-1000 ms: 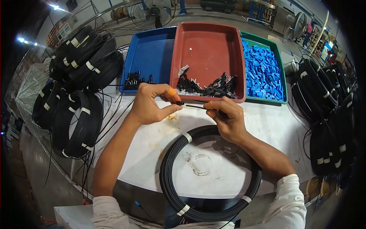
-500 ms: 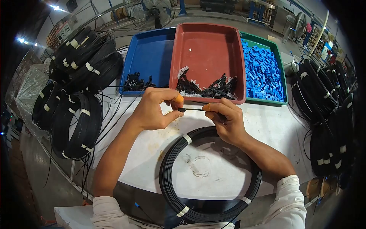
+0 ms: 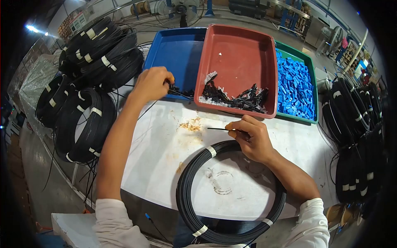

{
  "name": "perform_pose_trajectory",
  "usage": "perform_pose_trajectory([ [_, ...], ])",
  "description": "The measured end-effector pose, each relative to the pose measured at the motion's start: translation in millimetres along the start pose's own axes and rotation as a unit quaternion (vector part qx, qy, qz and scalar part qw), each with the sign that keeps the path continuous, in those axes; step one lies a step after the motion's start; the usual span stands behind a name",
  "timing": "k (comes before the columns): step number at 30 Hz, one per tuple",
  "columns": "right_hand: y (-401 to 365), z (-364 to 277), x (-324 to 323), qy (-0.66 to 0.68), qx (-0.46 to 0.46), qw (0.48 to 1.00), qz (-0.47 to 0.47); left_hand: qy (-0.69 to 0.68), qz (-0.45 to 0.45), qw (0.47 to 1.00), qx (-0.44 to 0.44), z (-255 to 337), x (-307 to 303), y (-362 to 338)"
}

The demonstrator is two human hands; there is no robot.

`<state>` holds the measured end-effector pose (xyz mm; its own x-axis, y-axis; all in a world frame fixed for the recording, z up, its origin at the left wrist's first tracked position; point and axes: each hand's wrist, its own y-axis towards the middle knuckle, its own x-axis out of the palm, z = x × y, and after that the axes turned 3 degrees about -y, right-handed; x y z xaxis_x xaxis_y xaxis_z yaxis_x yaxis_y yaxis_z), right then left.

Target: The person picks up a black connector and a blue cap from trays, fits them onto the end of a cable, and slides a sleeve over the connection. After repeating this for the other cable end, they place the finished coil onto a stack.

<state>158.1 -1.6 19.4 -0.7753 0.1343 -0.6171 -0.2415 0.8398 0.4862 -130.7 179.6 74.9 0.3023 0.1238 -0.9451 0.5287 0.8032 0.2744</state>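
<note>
Trays [image 3: 244, 53] line the upper centre; a coil [image 3: 188, 182] lies lower centre (on the table [image 3: 161, 144]); stacks [image 3: 82, 124] crowd both edges.

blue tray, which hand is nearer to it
Left. The left hand is at the near edge of the blue tray; the right hand is apart, over the table, pinching a cable end.

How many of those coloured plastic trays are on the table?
3. A blue tray at the left, where the left hand reaches among small black parts; a red tray in the middle; a green tray at the right, full of blue pieces. None looks hidden.
</note>
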Motion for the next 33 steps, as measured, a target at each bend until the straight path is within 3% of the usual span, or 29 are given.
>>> perform_pose_trajectory([
  [2, 1, 0, 1, 0.001, -0.003, 1.0, -0.001, -0.008, 0.005, 1.0, 0.003, -42, 20, 21],
  [5, 1, -3, -1, -0.004, 0.004, 1.0, -0.001, -0.066, 0.004, 0.998, 0.022, -58, 40, 30],
  [7, 2, -3, -2, -0.02, 0.002, 1.0, -0.009, -0.011, 0.087, 0.991, 0.102, -40, 42, 30],
  [8, 1, -1, 0, -0.009, 0.01, 1.0, -0.01, -0.01, 0.088, 0.991, 0.1, -33, 40, 33],
  [10, 1, -1, 1, -0.003, 0.012, 1.0, -0.013, -0.04, -0.042, 0.982, 0.178, -18, 37, 36],
  [11, 1, -1, 1, 0.0, 0.016, 1.0, -0.016, -0.046, -0.042, 0.983, 0.172, -13, 37, 38],
  [13, 1, 1, 2, -0.001, 0.015, 1.0, -0.021, -0.005, -0.154, 0.979, 0.137, -8, 37, 45],
  [14, 1, 0, 1, -0.003, 0.013, 1.0, -0.022, -0.013, -0.193, 0.979, 0.058, -6, 35, 47],
  [15, 1, 0, 2, -0.005, 0.011, 1.0, -0.022, -0.016, -0.193, 0.98, 0.054, -12, 34, 47],
  [17, 1, 0, 2, -0.004, 0.012, 1.0, -0.021, 0.081, -0.078, 0.98, 0.167, -26, 29, 46],
  [18, 1, 0, 2, -0.002, 0.015, 1.0, -0.017, 0.034, 0.012, 0.981, 0.188, -35, 30, 44],
  [19, 1, 0, 2, -0.002, 0.017, 1.0, -0.016, 0.034, 0.011, 0.981, 0.189, -44, 29, 43],
  [21, 2, -1, 2, 0.0, 0.033, 0.999, -0.031, 0.056, 0.055, 0.995, 0.062, -58, 28, 40],
  [23, 2, -1, 3, 0.002, 0.037, 0.999, -0.032, 0.043, 0.042, 0.997, 0.039, -62, 35, 34],
  [25, 2, -1, 2, 0.002, 0.037, 0.999, -0.035, 0.009, 0.041, 0.993, 0.106, -56, 41, 27],
  [27, 2, -3, 1, -0.013, 0.057, 0.997, -0.048, 0.003, 0.03, 0.993, 0.118, -49, 43, 28],
  [33, 2, 3, 3, -0.015, 0.029, 0.999, -0.033, 0.011, -0.081, 0.989, 0.124, -41, 41, 39],
])
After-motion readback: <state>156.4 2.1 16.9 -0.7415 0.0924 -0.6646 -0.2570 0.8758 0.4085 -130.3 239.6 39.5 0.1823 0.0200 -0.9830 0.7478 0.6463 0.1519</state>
